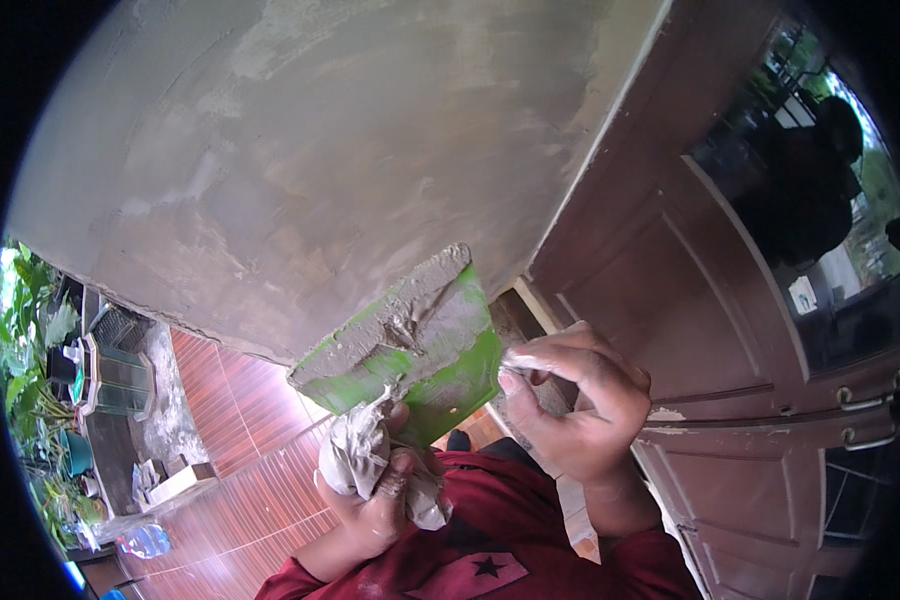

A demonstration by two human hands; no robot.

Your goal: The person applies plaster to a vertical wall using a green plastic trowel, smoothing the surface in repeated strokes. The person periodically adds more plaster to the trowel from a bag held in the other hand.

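Forearms in dark red sleeves rise from the near edge of the scene, both bent upward toward a grey plastered wall (300, 150). The left hand (375, 495) sits low and near, wrist cocked back, its fingers and thumb closed around a crumpled pale rag (355, 450) and, with it, the lower end of a green plastic trowel (420, 345). The trowel's flat blade tilts up and away to the right of that hand, its face smeared with a thick band of grey cement (405, 330) that runs along the upper half, while the lower right part of the blade shows bare green. The blade's far edge lies against or just beside the wall surface; I cannot tell whether it actually touches. The right hand (575, 405) stands just right of the trowel, held higher than the left, wrist straight and knuckles toward the brown wooden door (730, 330). Its fingers are curled in, and the fingertips (515, 365), coated in pale cement, pinch together right at the blade's right edge, touching or nearly touching it; whether anything is held between them cannot be made out. Far to the left lie reddish floor tiles (230, 400), green plants (30, 330) and a clear plastic bottle (145, 542) on the ground.
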